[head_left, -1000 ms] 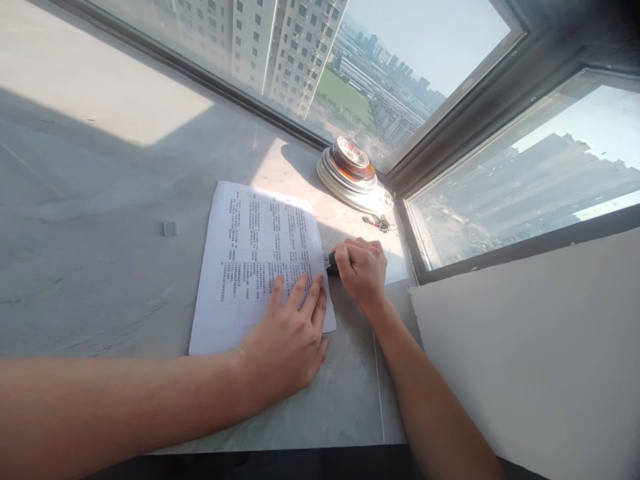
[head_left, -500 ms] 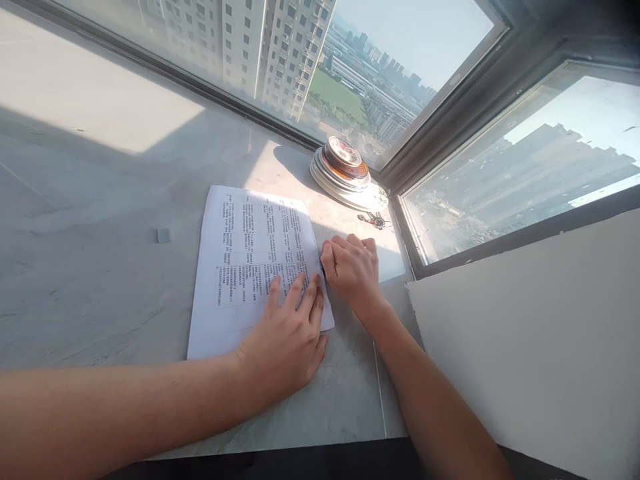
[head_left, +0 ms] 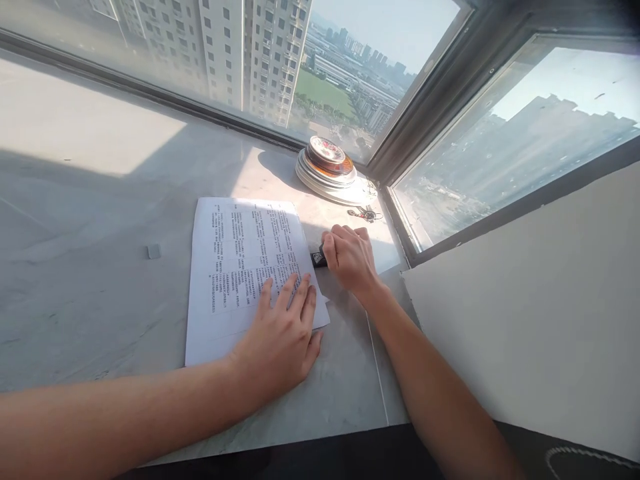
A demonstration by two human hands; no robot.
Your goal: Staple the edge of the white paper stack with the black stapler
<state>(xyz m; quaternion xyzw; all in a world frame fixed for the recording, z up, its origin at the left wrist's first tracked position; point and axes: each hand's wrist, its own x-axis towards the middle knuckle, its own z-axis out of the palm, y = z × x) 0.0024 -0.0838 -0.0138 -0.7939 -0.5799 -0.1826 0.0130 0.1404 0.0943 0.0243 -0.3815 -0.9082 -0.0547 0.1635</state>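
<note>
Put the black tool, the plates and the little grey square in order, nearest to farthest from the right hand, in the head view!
1. Black tool: gripped in the right hand.
2. Plates: beyond the hand, by the window.
3. Grey square: far off left, past the paper.

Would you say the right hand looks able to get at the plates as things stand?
Probably yes: the plates stand beyond the right hand with only a trinket near the way, though the hand would likely need to release the black object.
</note>
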